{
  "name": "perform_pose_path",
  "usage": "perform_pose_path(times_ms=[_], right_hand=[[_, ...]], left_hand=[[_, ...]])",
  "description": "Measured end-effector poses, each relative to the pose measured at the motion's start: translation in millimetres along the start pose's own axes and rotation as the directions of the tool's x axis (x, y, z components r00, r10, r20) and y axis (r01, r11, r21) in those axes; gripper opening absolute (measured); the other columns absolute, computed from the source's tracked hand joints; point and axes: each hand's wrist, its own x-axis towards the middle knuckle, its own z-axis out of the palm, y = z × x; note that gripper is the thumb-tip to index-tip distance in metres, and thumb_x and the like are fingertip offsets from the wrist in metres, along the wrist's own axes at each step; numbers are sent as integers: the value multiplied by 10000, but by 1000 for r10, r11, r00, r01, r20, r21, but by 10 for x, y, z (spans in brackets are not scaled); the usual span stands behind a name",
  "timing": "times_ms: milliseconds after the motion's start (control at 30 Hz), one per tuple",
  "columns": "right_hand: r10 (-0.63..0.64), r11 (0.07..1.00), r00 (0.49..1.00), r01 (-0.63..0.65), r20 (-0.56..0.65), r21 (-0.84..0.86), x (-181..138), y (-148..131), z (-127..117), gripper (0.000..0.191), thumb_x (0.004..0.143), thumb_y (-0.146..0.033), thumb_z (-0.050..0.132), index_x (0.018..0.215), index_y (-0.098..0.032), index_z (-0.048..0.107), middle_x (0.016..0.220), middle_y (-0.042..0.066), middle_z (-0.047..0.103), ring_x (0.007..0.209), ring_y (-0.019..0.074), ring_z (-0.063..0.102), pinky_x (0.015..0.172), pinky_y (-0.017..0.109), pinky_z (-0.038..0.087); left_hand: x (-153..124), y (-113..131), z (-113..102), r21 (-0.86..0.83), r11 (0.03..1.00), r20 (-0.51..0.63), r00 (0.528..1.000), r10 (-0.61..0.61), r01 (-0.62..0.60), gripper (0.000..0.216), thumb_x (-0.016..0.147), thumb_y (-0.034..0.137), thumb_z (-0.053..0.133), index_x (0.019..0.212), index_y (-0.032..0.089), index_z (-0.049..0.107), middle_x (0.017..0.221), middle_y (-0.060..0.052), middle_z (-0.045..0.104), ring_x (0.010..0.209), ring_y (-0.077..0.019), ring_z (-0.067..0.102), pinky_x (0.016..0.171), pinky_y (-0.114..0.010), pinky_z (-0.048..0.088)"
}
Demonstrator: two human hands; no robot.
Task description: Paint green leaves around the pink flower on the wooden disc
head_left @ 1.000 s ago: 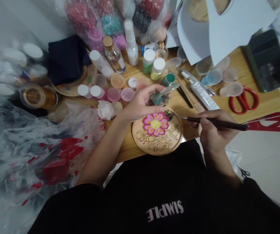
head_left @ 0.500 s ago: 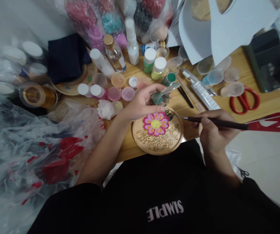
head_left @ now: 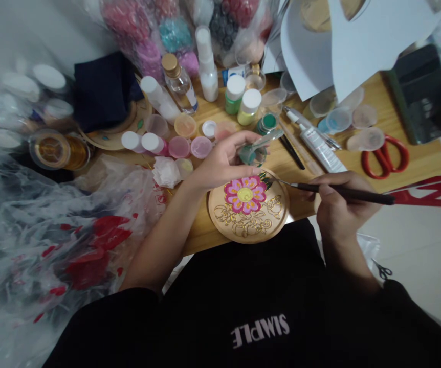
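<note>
Between the fingers of my right hand (head_left: 337,207) is a dark-handled paintbrush (head_left: 358,194), its tip pointing left at the dark green leaves beside a painted flower. That pink flower with a yellow centre (head_left: 245,194) fills the upper part of a round wooden disc (head_left: 257,237). Gold outlines of scrolls curl across the disc's lower part. My left hand (head_left: 224,162) is closed on a small clear cup (head_left: 258,155) with green paint inside and its lid tipped up, held above the disc's upper edge. Whether the brush tip touches the surface is too small to tell.
Open green paint (head_left: 268,121), pink paint cups (head_left: 201,147), capped bottles (head_left: 236,88) and a clear bottle (head_left: 182,87) stand behind. Rightward lie a glue tube (head_left: 322,149), red-handled scissors (head_left: 385,158) and a phone (head_left: 427,97). Plastic bags (head_left: 70,245) heap at left.
My right hand and the paintbrush's handle end have shifted very slightly to the right. My left hand, the cup and the disc look the same.
</note>
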Motion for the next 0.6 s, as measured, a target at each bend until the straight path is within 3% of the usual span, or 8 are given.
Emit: perform_pose_path(times_ms=[600], right_hand=[[-2,1000,1000,3,31,-19,-2,10,-60,110,700,-120,669,742,-205,725,633,-28,703,476,127,647,422,243,501]], left_hand=[[-1,10,13,20,1000,-18,1000,0,1,526,693,346,836,1139,201,598,1142,-68,655,1122,-245,628,1009,-435,518]])
